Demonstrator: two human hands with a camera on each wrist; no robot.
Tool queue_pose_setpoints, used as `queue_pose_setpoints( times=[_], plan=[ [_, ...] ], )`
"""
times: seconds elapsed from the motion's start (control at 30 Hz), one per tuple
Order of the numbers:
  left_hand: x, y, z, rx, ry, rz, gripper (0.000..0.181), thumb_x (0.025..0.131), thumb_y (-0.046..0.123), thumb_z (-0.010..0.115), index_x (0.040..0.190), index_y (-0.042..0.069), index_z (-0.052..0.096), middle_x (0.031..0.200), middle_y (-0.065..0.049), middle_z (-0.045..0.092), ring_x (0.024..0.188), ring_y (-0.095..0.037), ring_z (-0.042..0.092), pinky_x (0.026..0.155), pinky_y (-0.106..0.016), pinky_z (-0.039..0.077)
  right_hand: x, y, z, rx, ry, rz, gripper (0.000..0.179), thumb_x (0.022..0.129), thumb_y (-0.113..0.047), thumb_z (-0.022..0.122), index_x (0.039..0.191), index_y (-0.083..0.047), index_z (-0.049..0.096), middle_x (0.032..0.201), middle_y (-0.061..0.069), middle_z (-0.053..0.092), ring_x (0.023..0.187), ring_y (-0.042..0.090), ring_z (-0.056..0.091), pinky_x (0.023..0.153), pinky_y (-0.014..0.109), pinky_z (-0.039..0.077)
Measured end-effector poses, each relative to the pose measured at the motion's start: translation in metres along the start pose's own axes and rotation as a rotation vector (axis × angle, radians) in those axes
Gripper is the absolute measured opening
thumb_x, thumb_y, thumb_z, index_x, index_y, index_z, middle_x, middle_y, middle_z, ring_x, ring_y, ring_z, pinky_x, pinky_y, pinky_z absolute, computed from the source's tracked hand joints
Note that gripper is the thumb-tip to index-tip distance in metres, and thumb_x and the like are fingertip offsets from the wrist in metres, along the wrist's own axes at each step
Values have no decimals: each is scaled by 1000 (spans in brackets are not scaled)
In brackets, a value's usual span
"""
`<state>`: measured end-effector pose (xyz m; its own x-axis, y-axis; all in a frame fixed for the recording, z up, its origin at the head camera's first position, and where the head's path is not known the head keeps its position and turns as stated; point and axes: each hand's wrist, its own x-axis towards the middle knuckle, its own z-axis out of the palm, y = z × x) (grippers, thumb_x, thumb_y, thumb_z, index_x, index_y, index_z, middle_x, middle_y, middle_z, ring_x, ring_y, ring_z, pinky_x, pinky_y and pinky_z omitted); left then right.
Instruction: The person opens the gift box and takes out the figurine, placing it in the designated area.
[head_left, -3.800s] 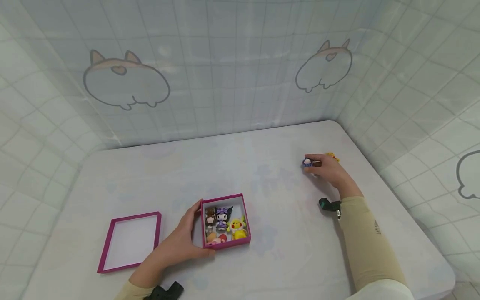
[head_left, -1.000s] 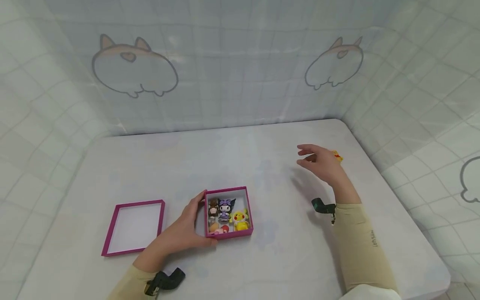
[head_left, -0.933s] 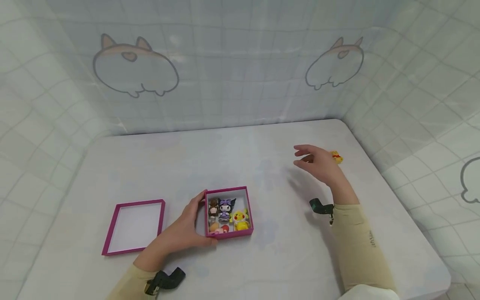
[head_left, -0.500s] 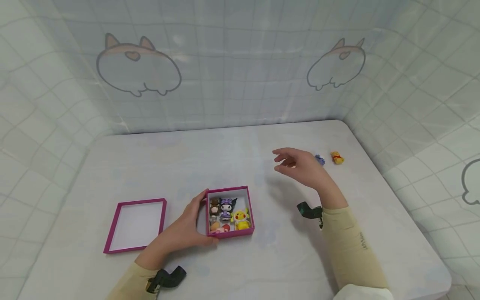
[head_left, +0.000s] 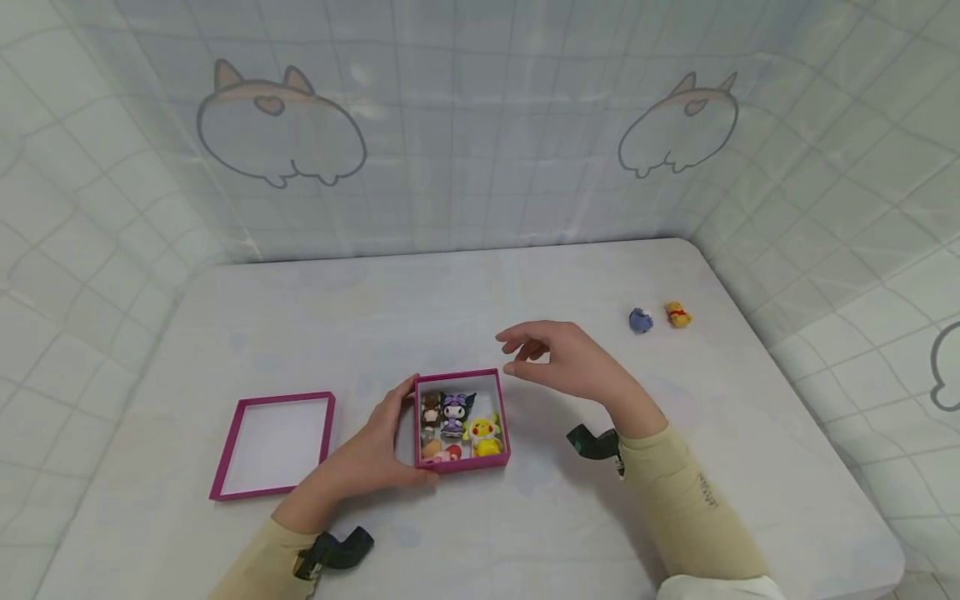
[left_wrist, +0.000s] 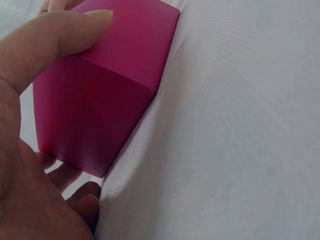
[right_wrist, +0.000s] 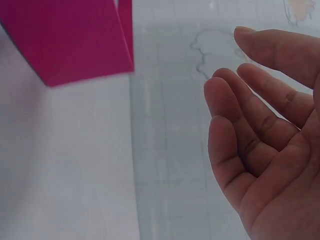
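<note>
My left hand [head_left: 372, 454] grips the magenta box [head_left: 462, 467] by its left side, thumb on the near wall and fingers round the far corner. In the left wrist view the thumb presses the box's magenta wall [left_wrist: 95, 110]. Inside the box lie several small figurines: a purple-and-black one [head_left: 453, 412], a yellow Pikachu [head_left: 485, 435], a brown one [head_left: 431, 409] and a pinkish one [head_left: 442, 452]. Just right of the box hovers my right hand [head_left: 570, 362], fingers loosely bent. The right wrist view shows nothing between its fingers.
A shallow magenta-edged lid [head_left: 273, 445], white inside, lies left of the box. Toward the back right of the white table [head_left: 480, 292] are a blue figurine [head_left: 641, 320] and a yellow figurine with red [head_left: 677, 314]. Tiled-pattern curtains surround the table.
My right hand has let go of the blue figurine, leaving it beside the yellow one, and has moved left to the box. The left hand still holds the box.
</note>
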<state>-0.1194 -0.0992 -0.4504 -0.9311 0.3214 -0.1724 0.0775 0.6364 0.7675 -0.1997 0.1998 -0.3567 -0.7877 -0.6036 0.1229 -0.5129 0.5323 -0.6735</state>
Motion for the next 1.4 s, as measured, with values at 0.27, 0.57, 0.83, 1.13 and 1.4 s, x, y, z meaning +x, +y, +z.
queue_pose_setpoints(
  times=[0.27,0.57,0.83,1.13,1.4],
  plan=[
    [0,-1,0,-3,7,14,124,48,55,81,140,43,-1,142,15,15,131,-16,18,95,-54,33,3,-10,16,-76,-70,-39,37,80,-34,67,116,-28,59,103,-15,59,84,-2,54,73,22,47],
    [-1,-1,0,5,0,18,124,48,56,81,140,43,-2,144,10,15,130,-19,19,94,-56,32,4,-22,29,-190,-277,-105,39,81,-37,66,115,-19,62,107,-12,58,97,7,53,85,27,45],
    [-2,1,-3,2,-15,23,124,49,55,81,140,42,-2,144,8,14,131,-20,18,95,-56,31,7,-31,41,-413,-406,-168,42,79,-40,66,115,-18,62,111,-9,59,106,9,49,93,30,40],
    [-2,1,-3,3,-12,13,124,49,55,81,140,42,-2,144,9,14,131,-19,18,96,-54,31,13,-34,46,-513,-472,-249,41,77,-44,68,108,-19,66,97,-8,61,88,6,49,87,30,41],
    [-2,1,-3,0,2,15,124,48,57,81,140,42,-1,144,10,15,131,-17,18,97,-54,31,13,-38,47,-593,-492,-289,32,75,-40,69,101,-21,68,93,-9,61,87,8,50,88,33,40]
  ],
)
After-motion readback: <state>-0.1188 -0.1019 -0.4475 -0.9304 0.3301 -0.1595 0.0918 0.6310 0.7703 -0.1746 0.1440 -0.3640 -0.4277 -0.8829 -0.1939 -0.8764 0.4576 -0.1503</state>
